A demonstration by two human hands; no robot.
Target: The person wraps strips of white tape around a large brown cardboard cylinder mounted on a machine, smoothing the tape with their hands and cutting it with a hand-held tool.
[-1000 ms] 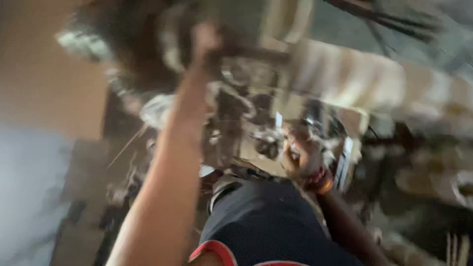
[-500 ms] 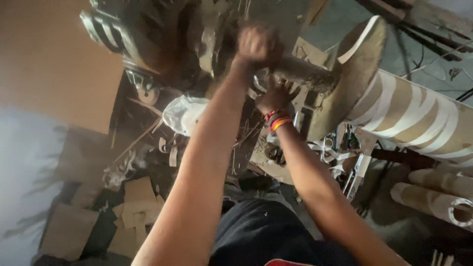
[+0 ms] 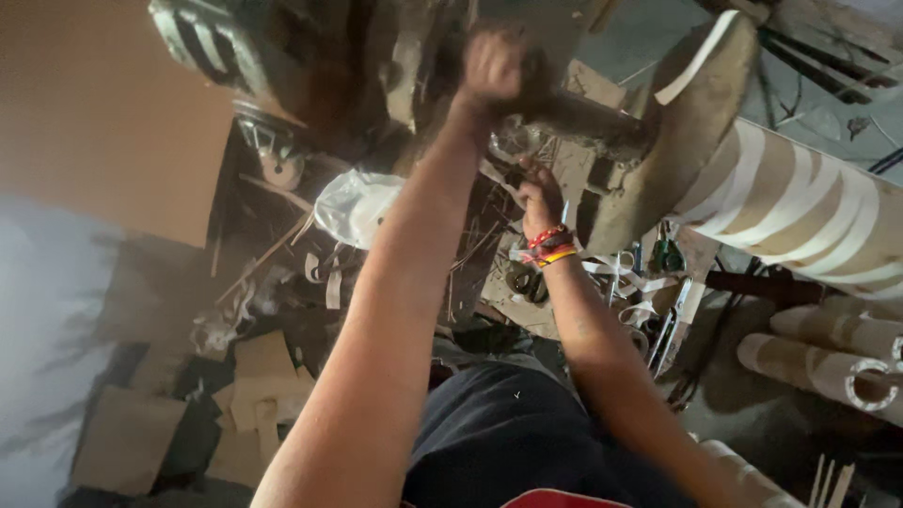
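Observation:
My left hand (image 3: 491, 64) is raised and closed in a fist around a dark part of a grimy machine, at the near end of a thick dark shaft (image 3: 588, 127). The shaft runs right into a large tan cardboard disc (image 3: 701, 122). My right hand (image 3: 538, 196), with red and yellow bands at the wrist, reaches up just under the shaft. Its fingers point towards the machine, and whether they hold anything is hidden. A long tube (image 3: 809, 212) wound in tan and white stripes extends right from the disc.
A finned motor housing (image 3: 202, 42) sits at upper left. A white plastic bag (image 3: 356, 205) lies below the machine. Cardboard scraps (image 3: 259, 381) litter the floor at left. Plain paper tubes (image 3: 828, 362) lie at right, with metal hand tools (image 3: 666, 325) beside them.
The view has steadied and sharpened. My left hand stays up on the machine. My right hand has come up from near my waist to just under the shaft.

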